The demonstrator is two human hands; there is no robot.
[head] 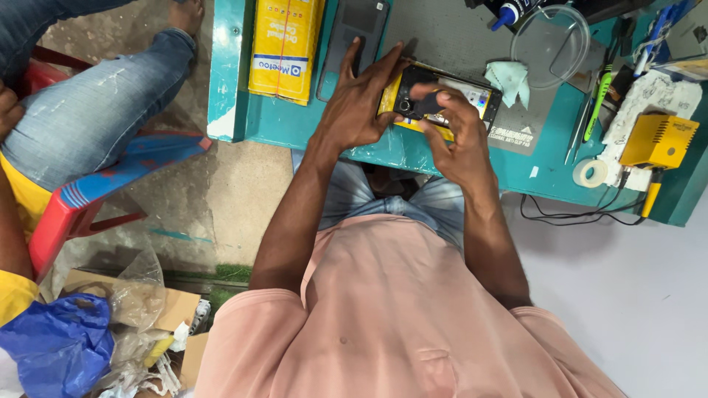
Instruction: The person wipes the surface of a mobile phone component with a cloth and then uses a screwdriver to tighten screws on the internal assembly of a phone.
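Both hands hold an opened phone [439,100] with a yellow inside, in the upper middle of the frame, over the near edge of a teal table [280,121]. The left hand [356,103] grips the left end of the phone; its fingers are spread, the index pointing up over a dark phone [354,43] that lies flat behind. The right hand [459,136] holds the phone from below and on the right, and its thumb and fingers bend over the top, pressing on a small dark part in the middle. A grey mat [457,37] lies under the phone.

Just right of the phone is a pale green cloth [509,79], and behind it a clear round lid [549,35]. At the left on the table stands a yellow box [284,48]. At the far right are a tape roll [590,172] and a yellow device [658,140] with a cable. In the upper left sits another person in jeans [88,110] on a red stool [81,203].
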